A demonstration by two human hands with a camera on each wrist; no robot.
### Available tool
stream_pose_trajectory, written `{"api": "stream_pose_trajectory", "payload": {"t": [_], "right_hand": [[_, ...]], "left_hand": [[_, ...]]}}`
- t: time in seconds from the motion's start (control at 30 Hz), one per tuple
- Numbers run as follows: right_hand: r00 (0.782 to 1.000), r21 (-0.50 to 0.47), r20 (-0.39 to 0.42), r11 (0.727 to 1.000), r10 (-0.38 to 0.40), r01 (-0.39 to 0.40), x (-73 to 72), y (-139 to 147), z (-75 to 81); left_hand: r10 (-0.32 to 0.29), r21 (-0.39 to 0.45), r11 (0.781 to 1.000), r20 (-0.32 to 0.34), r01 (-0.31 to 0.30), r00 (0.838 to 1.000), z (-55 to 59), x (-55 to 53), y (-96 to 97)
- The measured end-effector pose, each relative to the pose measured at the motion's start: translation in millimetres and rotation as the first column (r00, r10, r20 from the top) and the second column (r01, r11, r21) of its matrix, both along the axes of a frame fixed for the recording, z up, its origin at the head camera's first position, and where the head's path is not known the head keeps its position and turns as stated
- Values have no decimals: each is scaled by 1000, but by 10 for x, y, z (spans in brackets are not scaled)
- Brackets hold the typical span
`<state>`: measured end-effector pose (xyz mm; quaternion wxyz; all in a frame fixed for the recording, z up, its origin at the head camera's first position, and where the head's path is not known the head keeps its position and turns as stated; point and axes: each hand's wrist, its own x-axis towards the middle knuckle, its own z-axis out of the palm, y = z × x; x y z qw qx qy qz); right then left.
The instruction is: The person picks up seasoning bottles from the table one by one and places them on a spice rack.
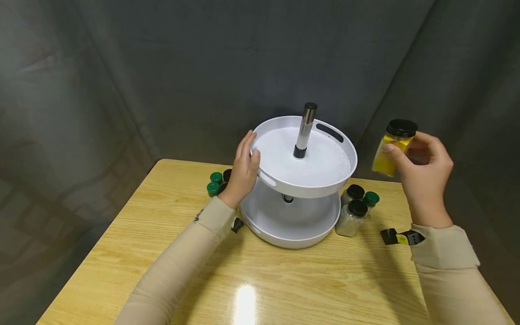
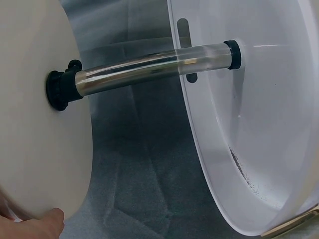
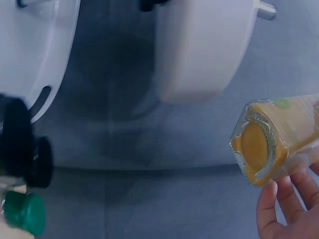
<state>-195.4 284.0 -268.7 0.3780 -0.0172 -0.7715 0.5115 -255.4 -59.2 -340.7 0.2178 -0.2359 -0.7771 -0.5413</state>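
Note:
My right hand holds a glass spice jar with yellow contents and a black lid in the air, right of the tray stand. In the right wrist view the spice jar shows its base, with fingertips along its side. My left hand rests against the left rim of the white upper tray, fingers extended along the outside. From the left wrist, my left hand shows at the tray's edge. Below it is the lower tray, joined by a central post. Both tiers hold no jars.
Right of the stand, black-lidded jars and a green-lidded jar stand close to the lower tray. Several green- and black-lidded jars stand at the left, partly behind my left hand. A grey curtain hangs behind the wooden table.

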Motion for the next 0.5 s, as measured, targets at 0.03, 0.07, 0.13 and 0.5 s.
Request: {"api": "stream_pose_trajectory", "payload": {"t": [0.03,0.07,0.13,0.5], "right_hand": [[1000,-19,6,1000,10,-10,3,2,39],[1000,-36,7,999,22,-22,2,4,74],[998,-92,3,994,61,-60,-2,5,139],[969,-288,-58,925,240,-246,-111,-134,284]], "left_hand": [[0,-2,1000,2,0,1000,-3,2,3],[-1,-3,1000,4,1,1000,-3,4,7],[-1,-3,1000,4,1,1000,-2,4,16],[15,2,1000,2,-15,1000,6,-16,31]]}}
